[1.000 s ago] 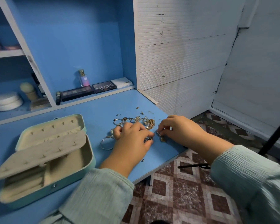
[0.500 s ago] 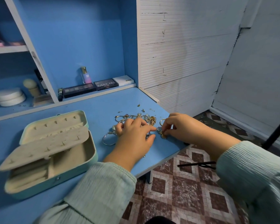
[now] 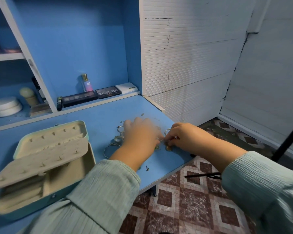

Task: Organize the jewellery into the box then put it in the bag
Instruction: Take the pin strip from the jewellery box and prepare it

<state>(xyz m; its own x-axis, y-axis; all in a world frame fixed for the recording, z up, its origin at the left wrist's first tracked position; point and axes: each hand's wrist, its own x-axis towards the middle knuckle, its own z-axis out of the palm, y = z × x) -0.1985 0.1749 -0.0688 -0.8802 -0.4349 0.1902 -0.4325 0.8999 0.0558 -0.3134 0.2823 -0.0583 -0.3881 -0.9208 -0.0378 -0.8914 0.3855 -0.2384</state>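
Both hands work over the heap of loose jewellery (image 3: 118, 137) on the blue worktop (image 3: 98, 115), and the way they are set suggests a sorting job: one hand to steady or sift the tangle, the other to draw a single piece out. The right hand (image 3: 186, 137) has its fingers (image 3: 172, 138) curled in toward the thumb, nipping something small and metallic at the near edge of the heap; it looks like a thin ring or earring, though it is too small to name. The left hand (image 3: 142, 134) is blurred by motion and lies over the middle of the heap, so I cannot tell whether its fingers are closed on anything or merely spread across the pieces. Hoops and rings show just beyond and to the left of its fingers, and a larger hoop (image 3: 108, 150) lies beside the left wrist. A lone stud (image 3: 147, 168) sits apart, nearer the person than either set of fingers, close to the worktop's edge, where it could be knocked off. The jewellery box (image 3: 41, 166) stands well to the left of both hands, lid back and inner flap raised, presumably opened ready so pieces can be dropped straight in; its compartments look bare. No bag is in view, so by my reckoning the task is at its early stage
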